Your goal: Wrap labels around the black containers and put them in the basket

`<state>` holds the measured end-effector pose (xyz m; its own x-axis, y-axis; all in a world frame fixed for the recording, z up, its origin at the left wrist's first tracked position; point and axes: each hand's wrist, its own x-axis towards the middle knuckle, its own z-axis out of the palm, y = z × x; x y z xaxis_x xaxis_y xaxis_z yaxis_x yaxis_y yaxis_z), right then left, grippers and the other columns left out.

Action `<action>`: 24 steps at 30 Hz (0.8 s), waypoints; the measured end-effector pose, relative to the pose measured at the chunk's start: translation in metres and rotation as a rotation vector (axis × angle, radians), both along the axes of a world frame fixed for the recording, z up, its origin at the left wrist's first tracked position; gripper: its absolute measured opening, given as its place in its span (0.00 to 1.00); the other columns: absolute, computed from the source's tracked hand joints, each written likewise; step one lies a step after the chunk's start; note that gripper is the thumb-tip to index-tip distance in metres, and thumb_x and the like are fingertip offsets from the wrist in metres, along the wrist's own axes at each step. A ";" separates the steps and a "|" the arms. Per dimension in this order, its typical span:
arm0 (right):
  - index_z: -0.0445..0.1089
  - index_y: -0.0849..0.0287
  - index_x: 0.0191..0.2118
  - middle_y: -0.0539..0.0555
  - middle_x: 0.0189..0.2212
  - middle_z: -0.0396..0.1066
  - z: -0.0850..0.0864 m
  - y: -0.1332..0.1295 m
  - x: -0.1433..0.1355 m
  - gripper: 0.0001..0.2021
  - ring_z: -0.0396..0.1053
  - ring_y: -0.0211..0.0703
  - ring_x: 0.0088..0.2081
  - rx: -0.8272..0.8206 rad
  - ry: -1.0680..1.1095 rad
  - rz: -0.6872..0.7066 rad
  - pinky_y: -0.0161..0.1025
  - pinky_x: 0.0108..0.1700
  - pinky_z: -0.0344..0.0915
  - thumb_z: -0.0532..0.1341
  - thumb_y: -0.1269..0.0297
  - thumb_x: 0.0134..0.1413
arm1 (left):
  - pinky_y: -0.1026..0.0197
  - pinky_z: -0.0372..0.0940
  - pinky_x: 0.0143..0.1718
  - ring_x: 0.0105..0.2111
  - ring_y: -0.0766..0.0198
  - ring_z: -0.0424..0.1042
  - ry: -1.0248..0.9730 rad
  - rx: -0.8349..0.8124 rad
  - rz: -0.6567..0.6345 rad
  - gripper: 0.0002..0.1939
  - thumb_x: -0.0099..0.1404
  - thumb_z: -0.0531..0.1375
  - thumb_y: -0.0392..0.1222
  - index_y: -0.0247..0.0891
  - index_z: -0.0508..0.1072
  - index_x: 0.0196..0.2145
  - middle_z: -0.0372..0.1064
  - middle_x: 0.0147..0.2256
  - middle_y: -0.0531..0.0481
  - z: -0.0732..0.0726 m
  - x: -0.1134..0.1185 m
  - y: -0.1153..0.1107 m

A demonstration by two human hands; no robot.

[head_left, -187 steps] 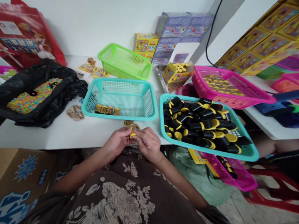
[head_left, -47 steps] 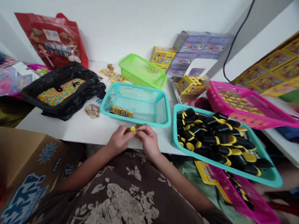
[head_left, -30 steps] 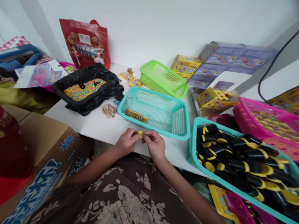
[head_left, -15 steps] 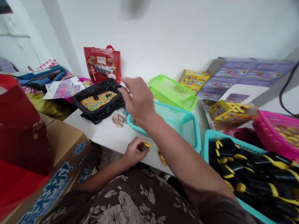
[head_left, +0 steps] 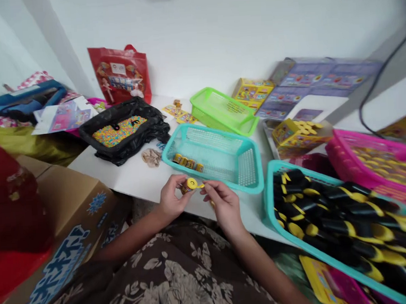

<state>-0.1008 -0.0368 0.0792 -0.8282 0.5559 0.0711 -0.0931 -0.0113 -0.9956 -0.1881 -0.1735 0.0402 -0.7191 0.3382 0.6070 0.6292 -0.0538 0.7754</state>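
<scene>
Holds yellow-capped container (head_left: 191,184) in L hand (head_left: 173,198), w/ fingers curled round body, cap angled up twd cam. Pinches small yellow piece (head_left: 201,186) btwn fingertips of R hand (head_left: 224,205), right next to cap; can't tell if joined to it. Located over front part of white table (head_left: 134,176), just in front of turq. basket (head_left: 216,153).

In that basket: row of 4 similar containers (head_left: 189,163), along near wall. Behind it: green basket (head_left: 210,104). To L: crumpled beige cloth (head_left: 151,158), then black-lined tray (head_left: 119,153) w/ multicol. beads (head_left: 112,136); red bag (head_left: 120,74) upright behind.

To R: 2nd turq. basket (head_left: 269,196), heaped w/ black tubes (head_left: 331,208), yellow-ended. Beyond: pink basket (head_left: 339,154) w/ yellow-topped pcs (head_left: 384,167).

At wall: yellow boxes (head_left: 252,92) beside stacked purple boxes (head_left: 304,83); nearer, yellow carton (head_left: 291,140) w/ yellow caps (head_left: 305,127) showing on top. Low at L: cardboard box (head_left: 77,195), blue print on side.
</scene>
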 end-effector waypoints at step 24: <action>0.71 0.58 0.30 0.47 0.20 0.72 -0.008 0.043 0.037 0.13 0.69 0.34 0.19 -0.418 -0.013 0.148 0.30 0.19 0.62 0.70 0.55 0.47 | 0.59 0.67 0.36 0.33 0.62 0.73 0.060 -0.133 -0.316 0.07 0.60 0.66 0.37 0.40 0.77 0.39 0.75 0.33 0.48 0.025 0.021 0.054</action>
<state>-0.0638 0.0064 0.0713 -0.9004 0.4100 -0.1452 -0.0478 -0.4251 -0.9039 -0.1672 -0.1195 0.0651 -0.5308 0.6174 0.5806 0.6418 -0.1546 0.7511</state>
